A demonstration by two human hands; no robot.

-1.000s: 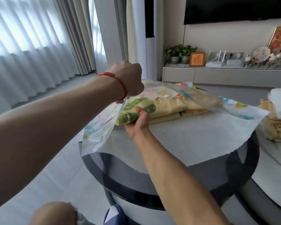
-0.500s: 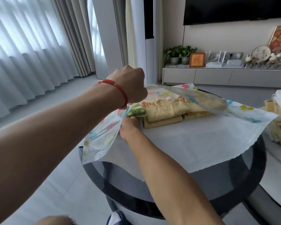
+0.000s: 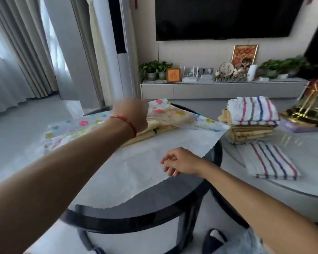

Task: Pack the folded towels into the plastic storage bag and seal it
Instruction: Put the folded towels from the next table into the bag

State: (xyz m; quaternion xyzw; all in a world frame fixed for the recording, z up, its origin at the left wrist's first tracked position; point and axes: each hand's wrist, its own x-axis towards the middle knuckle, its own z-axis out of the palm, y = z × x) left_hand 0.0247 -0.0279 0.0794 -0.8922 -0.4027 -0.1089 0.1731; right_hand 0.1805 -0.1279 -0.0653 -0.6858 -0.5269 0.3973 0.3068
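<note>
Item one, the plastic storage bag [image 3: 180,116]: translucent with coloured flower prints, lying across the far part of the dark round table [image 3: 154,204], its mouth toward me and its upper sheet lifted. My left hand [image 3: 131,114], red cord at the wrist, is a closed fist at that lifted sheet; I take it to be gripping the film, though the hand is blurred and the fingers are hidden behind it. Item two, the yellow folded towels [image 3: 151,132]: stacked inside the bag under the raised sheet, near edge showing just beyond my left wrist. Item three, a white paper-like sheet [image 3: 145,165]: spread over the table, running under the bag and out toward me. My right hand [image 3: 180,163] hovers over the near right part of this sheet, fingers loosely curled, holding nothing, well apart from the bag. Item four, to the right of the bag on a neighbouring pale table [image 3: 310,184]: a pile of folded towels [image 3: 250,118], striped white on top and yellowish beneath, and one striped towel [image 3: 272,162] lying flat nearer me.
</note>
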